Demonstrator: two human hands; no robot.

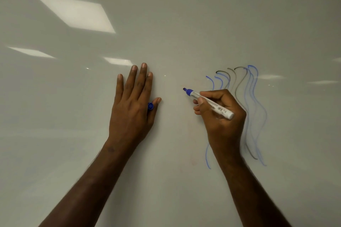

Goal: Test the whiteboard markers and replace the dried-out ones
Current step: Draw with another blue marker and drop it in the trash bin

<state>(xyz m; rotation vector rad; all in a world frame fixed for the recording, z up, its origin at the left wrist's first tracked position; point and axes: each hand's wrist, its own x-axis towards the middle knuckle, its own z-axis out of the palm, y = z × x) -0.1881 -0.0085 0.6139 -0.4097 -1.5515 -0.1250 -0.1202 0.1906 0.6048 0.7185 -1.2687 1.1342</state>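
Two hands at the whiteboard point(166, 24): right hand point(221, 114) pinches blue marker point(208, 100), tip pointing up-left from the grip; left hand point(132, 101) spread flat.

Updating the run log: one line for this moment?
right hand: holds uncapped blue whiteboard marker | left hand: flat on white whiteboard, blue cap under thumb
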